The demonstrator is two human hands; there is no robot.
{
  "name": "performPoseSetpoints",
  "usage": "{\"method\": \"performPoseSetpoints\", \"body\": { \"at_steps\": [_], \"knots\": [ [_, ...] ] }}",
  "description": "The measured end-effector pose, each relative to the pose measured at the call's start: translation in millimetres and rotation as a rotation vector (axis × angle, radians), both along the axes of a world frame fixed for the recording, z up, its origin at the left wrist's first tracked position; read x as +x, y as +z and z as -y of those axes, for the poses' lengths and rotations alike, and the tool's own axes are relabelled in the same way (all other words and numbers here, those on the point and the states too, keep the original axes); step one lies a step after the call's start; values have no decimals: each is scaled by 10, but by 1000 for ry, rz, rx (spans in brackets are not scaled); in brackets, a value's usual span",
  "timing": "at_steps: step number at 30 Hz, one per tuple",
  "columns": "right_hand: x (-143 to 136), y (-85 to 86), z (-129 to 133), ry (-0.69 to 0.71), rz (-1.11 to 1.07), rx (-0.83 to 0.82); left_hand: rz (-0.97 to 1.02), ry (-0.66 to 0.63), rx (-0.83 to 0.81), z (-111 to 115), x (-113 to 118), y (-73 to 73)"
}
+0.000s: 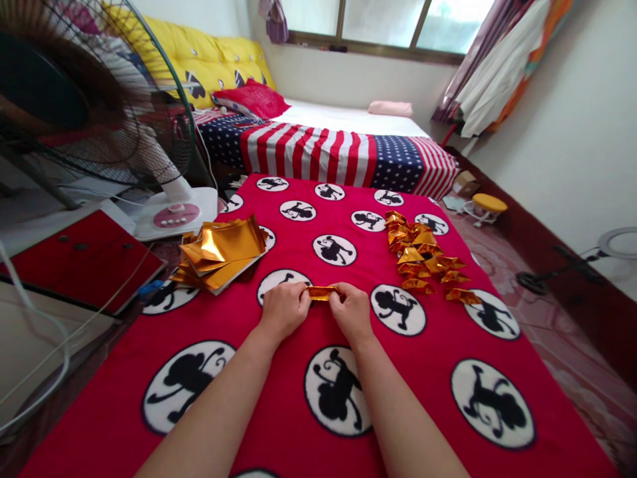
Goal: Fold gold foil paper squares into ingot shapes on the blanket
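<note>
"What's the biggest thing you see from there?"

"The bed [318, 118] at the back, white on top, with a stars-and-stripes cover [338, 153] down its side. Nearer us is the cloth [430, 358]: flat, soft-looking red fabric printed with white discs, each holding a black monkey shape."

"And on the left?"

"The fan [149, 149]. Round wire cage, pale neck, white base [199, 206] with a pinkish oval panel."

"There's a red pillow [259, 99] on the bed, too, and a stool [490, 203] on the right with a round yellow top."

"What's shining on the cloth?"

"On the left, the sheets [223, 244]: smooth, mirror-bright gold foil with pale edges, piled unevenly. On the right, the folded pieces [412, 255], orange-gold, creased and peaked, crowded together in loose rows."

"What about the hands?"

"Both closed. The left hand [284, 309] pinches one end of the strip [321, 293], the right hand [352, 309] the other, knuckles up."

"So the strip sits between them?"

"Yes, over the middle of the cloth, between the sheets and the folded pieces. It's narrow, glossy, orange-gold, and runs crosswise from hand to hand."
</note>
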State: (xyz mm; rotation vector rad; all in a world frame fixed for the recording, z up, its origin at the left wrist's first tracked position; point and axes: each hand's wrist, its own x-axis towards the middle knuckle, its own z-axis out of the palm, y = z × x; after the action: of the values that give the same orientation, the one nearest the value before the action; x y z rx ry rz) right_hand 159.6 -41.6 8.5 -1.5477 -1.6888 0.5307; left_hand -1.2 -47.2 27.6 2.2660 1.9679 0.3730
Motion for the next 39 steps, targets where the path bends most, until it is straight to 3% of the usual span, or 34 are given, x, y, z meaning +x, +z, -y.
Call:
{"method": "performPoseSetpoints", "body": {
  "at_steps": [14, 28, 39],
  "knots": [
    [-8, -9, 27, 31, 52, 38, -57, -69, -9, -15, -18, -12],
    [15, -10, 36, -10, -5, 41, -17, -17, 12, 0, 12, 7],
    [10, 3, 47, 11, 102, 73, -41, -20, 32, -9, 18, -21]
  ]
}}
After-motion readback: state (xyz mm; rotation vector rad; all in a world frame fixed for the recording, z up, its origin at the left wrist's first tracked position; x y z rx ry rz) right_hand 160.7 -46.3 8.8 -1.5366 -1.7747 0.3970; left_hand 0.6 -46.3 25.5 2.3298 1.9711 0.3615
